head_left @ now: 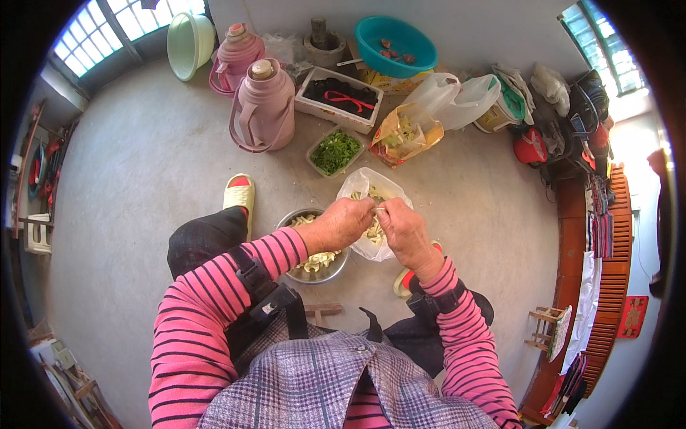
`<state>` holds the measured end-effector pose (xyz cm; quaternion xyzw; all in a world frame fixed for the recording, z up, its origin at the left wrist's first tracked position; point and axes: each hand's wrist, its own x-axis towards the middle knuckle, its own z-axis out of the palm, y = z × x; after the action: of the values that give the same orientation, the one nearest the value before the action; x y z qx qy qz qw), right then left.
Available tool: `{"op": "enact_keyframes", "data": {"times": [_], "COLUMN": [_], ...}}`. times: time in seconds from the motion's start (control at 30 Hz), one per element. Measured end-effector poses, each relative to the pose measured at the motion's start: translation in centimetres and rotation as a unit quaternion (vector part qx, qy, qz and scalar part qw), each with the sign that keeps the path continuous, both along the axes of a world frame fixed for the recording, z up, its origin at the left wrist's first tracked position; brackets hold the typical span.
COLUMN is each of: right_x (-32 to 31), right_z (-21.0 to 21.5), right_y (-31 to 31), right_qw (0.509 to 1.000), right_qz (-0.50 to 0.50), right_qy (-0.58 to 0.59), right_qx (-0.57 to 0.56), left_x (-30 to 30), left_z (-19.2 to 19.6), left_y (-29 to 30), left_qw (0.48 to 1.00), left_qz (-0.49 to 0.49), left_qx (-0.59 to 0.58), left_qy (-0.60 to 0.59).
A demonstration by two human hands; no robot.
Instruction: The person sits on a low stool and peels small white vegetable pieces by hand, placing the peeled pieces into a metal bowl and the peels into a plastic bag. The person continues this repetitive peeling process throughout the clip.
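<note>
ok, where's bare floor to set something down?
Widest: the floor left of the pink thermoses and left knee. Another patch lies between the near white bag and the wooden bench. Crowded: around left hand and right hand, with steel bowl, bag and greens close together; also along the far wall.

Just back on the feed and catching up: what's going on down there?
A person's left hand and right hand are close together over a white plastic bag of pale pieces; whatever they pinch is too small to tell. A metal bowl beside the bag holds more pale pieces. A tub of chopped greens sits beyond.
</note>
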<state>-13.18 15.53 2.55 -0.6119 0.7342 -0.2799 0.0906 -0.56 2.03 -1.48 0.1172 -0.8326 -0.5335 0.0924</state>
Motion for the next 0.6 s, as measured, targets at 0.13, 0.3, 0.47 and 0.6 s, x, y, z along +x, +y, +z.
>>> {"op": "enact_keyframes", "data": {"times": [0.13, 0.3, 0.47, 0.6], "right_x": [-0.4, -0.8, -0.7, -0.5], "right_z": [-0.1, -0.3, 0.0, -0.2], "right_y": [-0.1, -0.1, 0.1, 0.1], "right_qw": [0.998, 0.999, 0.996, 0.977], "right_qz": [-0.023, -0.007, -0.010, -0.062], "right_qy": [-0.048, -0.001, -0.093, -0.204], "right_qx": [0.020, 0.047, 0.005, -0.006], "left_x": [0.0, -0.2, -0.3, -0.7], "left_z": [-0.1, 0.6, 1.5, 2.0], "left_y": [0.1, 0.3, 0.4, 0.6], "left_qw": [1.000, 0.999, 0.996, 0.991], "left_qz": [-0.008, -0.031, -0.039, -0.025], "left_qx": [0.001, 0.012, 0.078, 0.125], "left_qy": [0.008, -0.002, 0.026, 0.048]}}
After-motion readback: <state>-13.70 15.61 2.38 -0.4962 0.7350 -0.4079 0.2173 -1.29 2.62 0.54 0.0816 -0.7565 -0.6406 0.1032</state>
